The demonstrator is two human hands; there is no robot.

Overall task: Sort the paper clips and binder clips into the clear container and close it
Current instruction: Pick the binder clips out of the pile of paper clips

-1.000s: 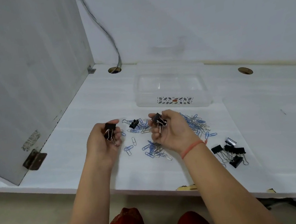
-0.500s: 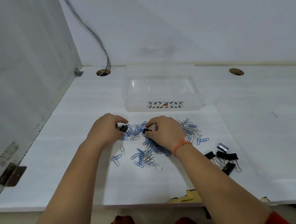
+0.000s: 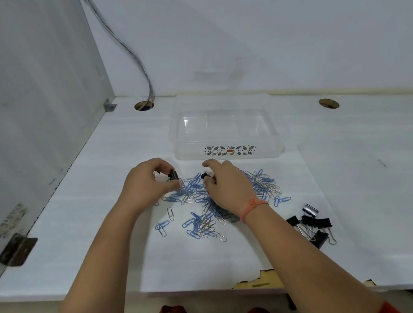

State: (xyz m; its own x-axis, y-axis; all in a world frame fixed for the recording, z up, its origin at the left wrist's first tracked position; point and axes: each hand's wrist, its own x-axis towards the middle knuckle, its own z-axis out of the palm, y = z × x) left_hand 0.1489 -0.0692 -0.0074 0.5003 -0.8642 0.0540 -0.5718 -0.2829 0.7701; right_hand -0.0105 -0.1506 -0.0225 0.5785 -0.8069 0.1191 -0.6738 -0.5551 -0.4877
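Left hand (image 3: 148, 183) pinches a black binder clip (image 3: 173, 174) just in front of the clear container (image 3: 223, 130); right hand (image 3: 226, 185) rests over the scattered paper clips (image 3: 198, 202), fingers curled on something small and dark, grip unclear. The paper clips lie in front of the container. A pile of black binder clips (image 3: 311, 224) sits nearer the desk (image 3: 360, 175) edge, right of the container.

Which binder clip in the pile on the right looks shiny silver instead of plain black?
The one at the far edge of the binder clip pile, the silver-striped clip; the others are matte black.
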